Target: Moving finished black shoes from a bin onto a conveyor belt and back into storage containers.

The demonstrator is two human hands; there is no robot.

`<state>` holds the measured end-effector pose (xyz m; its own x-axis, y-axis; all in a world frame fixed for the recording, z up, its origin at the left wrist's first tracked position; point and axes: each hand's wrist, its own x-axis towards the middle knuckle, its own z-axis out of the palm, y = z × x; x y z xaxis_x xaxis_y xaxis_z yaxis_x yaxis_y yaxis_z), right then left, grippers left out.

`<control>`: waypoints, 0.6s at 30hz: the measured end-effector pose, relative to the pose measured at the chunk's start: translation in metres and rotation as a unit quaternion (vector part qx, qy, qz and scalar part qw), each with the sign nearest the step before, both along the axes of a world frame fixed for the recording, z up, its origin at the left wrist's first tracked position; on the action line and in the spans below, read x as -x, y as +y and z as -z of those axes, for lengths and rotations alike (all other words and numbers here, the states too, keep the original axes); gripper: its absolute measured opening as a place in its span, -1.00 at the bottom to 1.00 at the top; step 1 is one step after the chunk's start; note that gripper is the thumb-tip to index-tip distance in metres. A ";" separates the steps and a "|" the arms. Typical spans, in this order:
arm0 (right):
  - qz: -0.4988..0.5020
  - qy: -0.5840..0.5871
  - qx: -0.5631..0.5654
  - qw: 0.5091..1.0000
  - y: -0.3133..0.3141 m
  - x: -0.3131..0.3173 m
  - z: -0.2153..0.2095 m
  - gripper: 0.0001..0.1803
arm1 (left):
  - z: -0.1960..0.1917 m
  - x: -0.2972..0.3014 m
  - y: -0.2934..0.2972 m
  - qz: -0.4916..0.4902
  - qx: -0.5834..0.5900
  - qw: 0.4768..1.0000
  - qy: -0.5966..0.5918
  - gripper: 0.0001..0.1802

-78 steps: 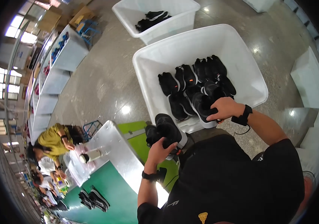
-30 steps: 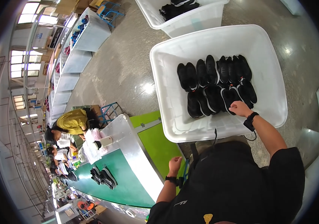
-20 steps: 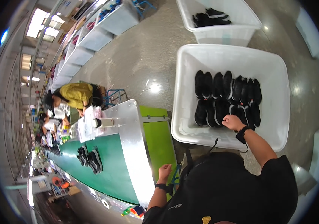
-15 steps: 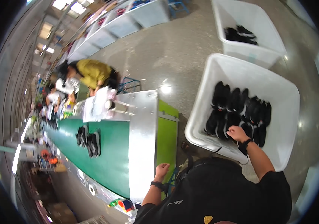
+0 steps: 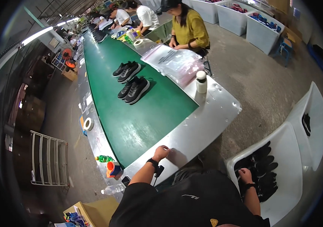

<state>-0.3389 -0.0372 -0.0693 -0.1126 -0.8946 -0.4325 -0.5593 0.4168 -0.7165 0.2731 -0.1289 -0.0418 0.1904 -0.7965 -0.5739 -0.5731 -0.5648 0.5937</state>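
My left hand (image 5: 162, 152) is over the bare metal end of the conveyor table, fingers loosely curled with nothing in them. My right hand (image 5: 245, 175) is closed at the near side of the white bin, right by the black shoes (image 5: 261, 160) lined up in it. Whether those fingers grip a shoe is hidden. On the green belt (image 5: 159, 121) stand two pairs of black sneakers with grey soles: a nearer pair (image 5: 135, 90) and a farther pair (image 5: 127, 71), both beyond my left hand.
The white bin (image 5: 295, 166) stands at my right, with another bin (image 5: 320, 128) behind it. A white bottle (image 5: 201, 82) and clear plastic bags (image 5: 176, 62) lie along the table's right side. A tape roll (image 5: 88, 124) sits left. Co-workers, one in a yellow top (image 5: 191, 30), sit farther along.
My view has swung left from the bins toward the table. My left hand has come forward over the metal end. My right hand stays at the bin. Both pairs on the belt appear nearer.
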 end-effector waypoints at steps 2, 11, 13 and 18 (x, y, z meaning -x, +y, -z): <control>-0.028 0.013 0.025 0.999 -0.017 -0.007 0.015 -0.67 | 0.017 -0.024 -0.001 -0.011 0.006 1.000 -0.016 -0.54; -0.010 0.012 -0.006 1.000 -0.062 -0.005 0.031 -0.76 | 0.035 -0.015 0.014 -0.262 0.045 0.962 0.062 -0.63; 0.015 0.019 -0.059 0.998 -0.075 -0.019 0.020 -0.61 | 0.023 -0.014 0.014 -0.237 0.060 0.968 0.052 -0.62; -0.027 0.036 -0.074 0.996 -0.093 -0.046 0.025 -0.57 | 0.032 -0.029 0.021 -0.275 0.063 0.949 0.140 -0.62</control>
